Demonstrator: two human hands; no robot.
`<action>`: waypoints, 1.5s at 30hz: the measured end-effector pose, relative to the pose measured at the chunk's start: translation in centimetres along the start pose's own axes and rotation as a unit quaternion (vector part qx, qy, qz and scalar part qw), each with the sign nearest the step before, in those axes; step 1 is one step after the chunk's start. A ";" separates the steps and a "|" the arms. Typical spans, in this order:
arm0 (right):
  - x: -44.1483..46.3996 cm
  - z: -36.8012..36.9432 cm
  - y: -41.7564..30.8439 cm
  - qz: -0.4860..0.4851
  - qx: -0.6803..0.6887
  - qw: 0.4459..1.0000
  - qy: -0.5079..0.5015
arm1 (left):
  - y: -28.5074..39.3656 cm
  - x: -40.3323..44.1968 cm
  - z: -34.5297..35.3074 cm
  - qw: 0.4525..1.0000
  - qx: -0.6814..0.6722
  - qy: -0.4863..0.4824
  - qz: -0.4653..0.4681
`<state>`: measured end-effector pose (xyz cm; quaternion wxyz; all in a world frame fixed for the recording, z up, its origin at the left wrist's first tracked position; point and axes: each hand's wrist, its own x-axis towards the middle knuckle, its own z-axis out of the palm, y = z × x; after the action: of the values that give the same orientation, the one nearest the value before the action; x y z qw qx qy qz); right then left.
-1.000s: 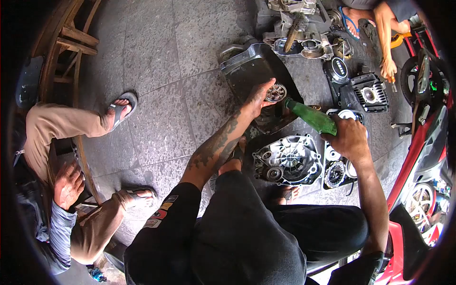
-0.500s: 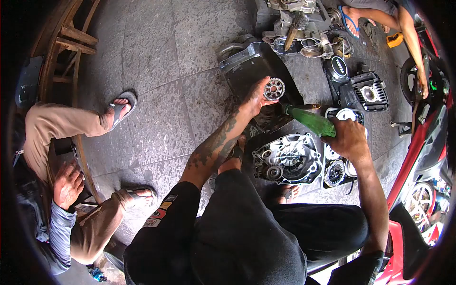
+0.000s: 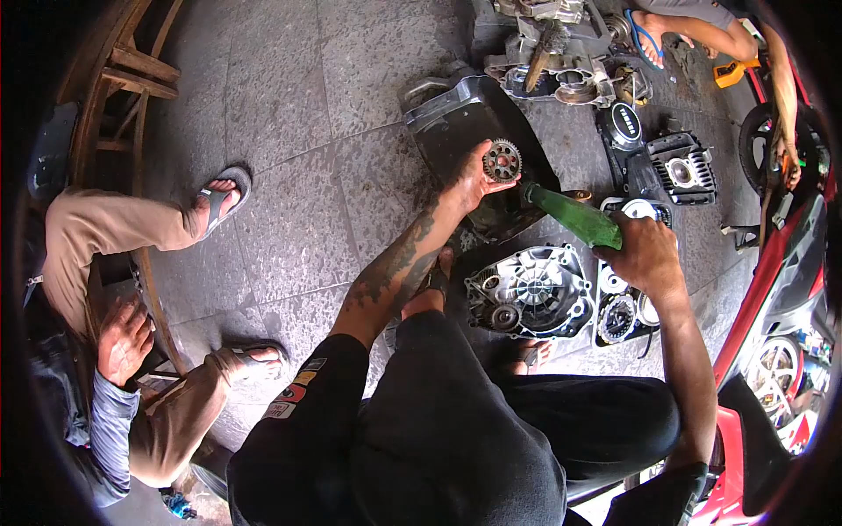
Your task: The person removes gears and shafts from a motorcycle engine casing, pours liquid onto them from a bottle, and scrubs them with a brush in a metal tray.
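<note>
My left hand (image 3: 474, 181) holds a round metal gear (image 3: 503, 161) by its edge, its toothed face turned up, above a black tray (image 3: 456, 123). My right hand (image 3: 645, 252) is wrapped round the wide end of a green glass bottle (image 3: 574, 216). The bottle lies nearly level, its neck pointing at the gear, just to the right of my left fingers. Below the bottle, a silver engine cover (image 3: 537, 294) rests on the floor. To its right, a tray of round metal parts (image 3: 618, 320) is partly hidden by my right hand.
Engine castings (image 3: 561, 74), a Yamaha cover (image 3: 625, 127) and a finned cylinder part (image 3: 684, 173) lie beyond. A red motorcycle (image 3: 759, 289) stands at right, with a co-worker's hand (image 3: 789, 167) near its wheel. Another person sits on the left, by a wooden bench (image 3: 132, 74).
The gear has turned in my left hand and shifted slightly. The bottle moved a little. The co-worker's hand at upper right has moved right, towards the motorcycle wheel.
</note>
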<state>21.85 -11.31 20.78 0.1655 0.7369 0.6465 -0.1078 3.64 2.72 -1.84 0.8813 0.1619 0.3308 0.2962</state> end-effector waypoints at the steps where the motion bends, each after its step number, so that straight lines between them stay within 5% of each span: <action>1: 0.0 -0.1 -0.1 0.000 0.000 1.000 -0.001 | -0.2 0.2 -0.2 1.000 0.000 0.008 -0.001; 27: 0.2 0.1 0.6 0.011 0.016 1.000 0.000 | -0.1 -0.3 -0.4 0.994 0.099 0.000 0.040; 38: -0.3 -0.5 0.3 -0.020 0.038 0.999 0.010 | -0.2 -0.4 0.8 0.968 0.170 0.168 0.078; 45: -0.4 -0.5 0.4 -0.015 0.042 0.999 0.016 | 0.3 -0.1 0.2 0.978 0.132 0.158 0.023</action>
<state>22.21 -11.52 21.40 0.1226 0.7347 0.6552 -0.1259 3.59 2.88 -1.50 0.7816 0.2358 0.4982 0.2919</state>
